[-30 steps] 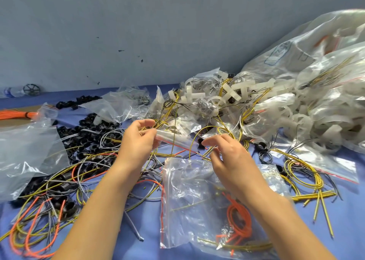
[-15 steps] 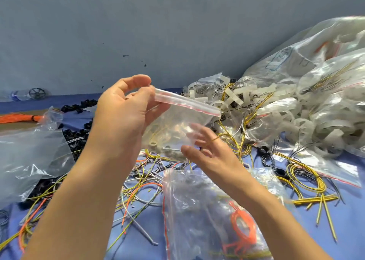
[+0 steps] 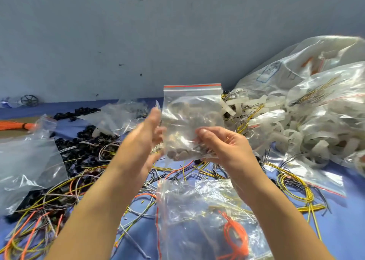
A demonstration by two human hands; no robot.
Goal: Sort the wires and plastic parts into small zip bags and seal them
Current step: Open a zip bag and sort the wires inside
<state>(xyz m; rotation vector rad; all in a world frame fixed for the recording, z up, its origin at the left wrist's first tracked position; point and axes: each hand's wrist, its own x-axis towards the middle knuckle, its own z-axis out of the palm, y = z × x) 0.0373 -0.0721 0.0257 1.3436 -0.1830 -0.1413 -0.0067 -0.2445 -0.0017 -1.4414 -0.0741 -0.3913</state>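
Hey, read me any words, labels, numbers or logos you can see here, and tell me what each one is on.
Nothing here can be read as text.
Blue printed box mark on the big clear bag at the far right: too blurred to read.
Dark scrawl beside it on the same bag: unreadable.
The small zip bag held up: only a red stripe along its top, no lettering visible.

Left hand point(image 3: 146, 139) straight-fingered, right hand point(image 3: 227, 148) in pinching grip.

The small zip bag point(image 3: 192, 109) is clear, glossy, crinkled plastic. Far right, the white plastic parts point(image 3: 231, 106) look dull. The wires point(image 3: 309, 192) have smooth coating and lie on matt blue cloth point(image 3: 347, 232).
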